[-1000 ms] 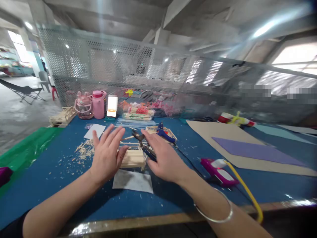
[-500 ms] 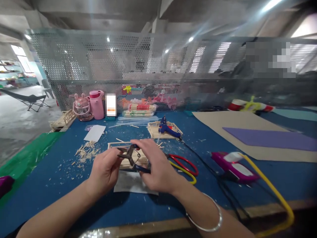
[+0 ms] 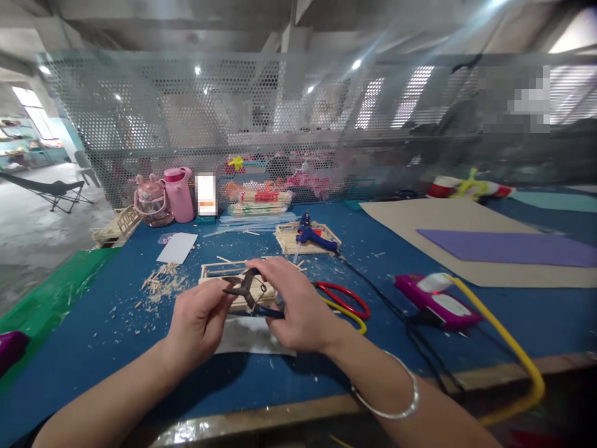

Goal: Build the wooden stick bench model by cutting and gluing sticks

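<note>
My right hand [image 3: 301,305] is wrapped round the handles of spring-loaded nippers [image 3: 246,290], their dark jaws pointing left and standing apart. At those jaws, my left hand [image 3: 198,317] is closed in a pinch of thumb and fingers; whatever it holds is too small or hidden to make out. Under both hands lies a small frame of light wooden sticks [image 3: 224,269], partly covered by them. A white sheet [image 3: 254,341] lies nearer to me. Just right of my right hand are scissors [image 3: 349,303] with red and yellow handles, their blades hidden.
A blue glue gun [image 3: 317,238] rests on another stick frame [image 3: 284,242], its cord running right. Wood scraps [image 3: 163,283] are scattered left. A magenta device [image 3: 438,305] and yellow tube [image 3: 504,336] stand right. Pink bottles [image 3: 178,196] and bundled sticks [image 3: 261,202] line the back.
The view has shifted slightly, so the table appears a little higher. My hands and the nippers keep nearly the same pose, the jaws still apart.
</note>
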`<action>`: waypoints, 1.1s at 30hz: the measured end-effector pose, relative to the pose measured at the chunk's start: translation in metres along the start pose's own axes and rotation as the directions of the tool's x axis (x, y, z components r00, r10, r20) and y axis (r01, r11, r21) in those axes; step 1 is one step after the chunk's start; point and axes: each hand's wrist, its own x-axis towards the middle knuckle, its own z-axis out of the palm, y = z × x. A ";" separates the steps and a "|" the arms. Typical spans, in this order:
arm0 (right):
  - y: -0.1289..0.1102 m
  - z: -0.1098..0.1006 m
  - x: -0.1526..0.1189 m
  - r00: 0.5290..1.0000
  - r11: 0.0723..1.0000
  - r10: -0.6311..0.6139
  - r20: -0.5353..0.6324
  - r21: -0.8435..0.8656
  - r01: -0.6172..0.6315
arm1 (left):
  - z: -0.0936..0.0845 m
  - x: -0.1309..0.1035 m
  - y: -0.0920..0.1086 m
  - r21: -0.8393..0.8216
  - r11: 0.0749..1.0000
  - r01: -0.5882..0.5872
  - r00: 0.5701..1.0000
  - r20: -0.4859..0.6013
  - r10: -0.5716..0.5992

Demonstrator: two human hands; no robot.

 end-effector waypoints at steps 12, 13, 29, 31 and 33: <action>0.009 0.012 -0.002 0.996 0.996 -0.012 -0.086 -0.086 0.005 | 0.003 0.000 0.001 -0.027 0.998 0.058 0.998 0.002 -0.058; 0.009 0.014 -0.002 0.995 0.995 -0.011 -0.103 -0.105 0.000 | 0.002 0.001 0.001 -0.037 0.998 0.059 0.998 0.001 -0.060; 0.008 0.002 0.005 0.999 1.000 0.019 0.030 0.013 -0.019 | -0.003 0.002 0.004 -0.078 0.993 0.089 0.995 0.058 -0.084; 0.009 -0.005 0.006 0.994 0.998 0.038 0.104 0.051 -0.044 | -0.002 0.002 0.002 -0.098 0.991 0.086 0.993 0.086 -0.078; 0.008 -0.010 0.007 0.986 0.993 0.047 0.160 0.103 -0.064 | -0.002 0.002 0.002 -0.110 0.991 0.081 0.991 0.113 -0.069</action>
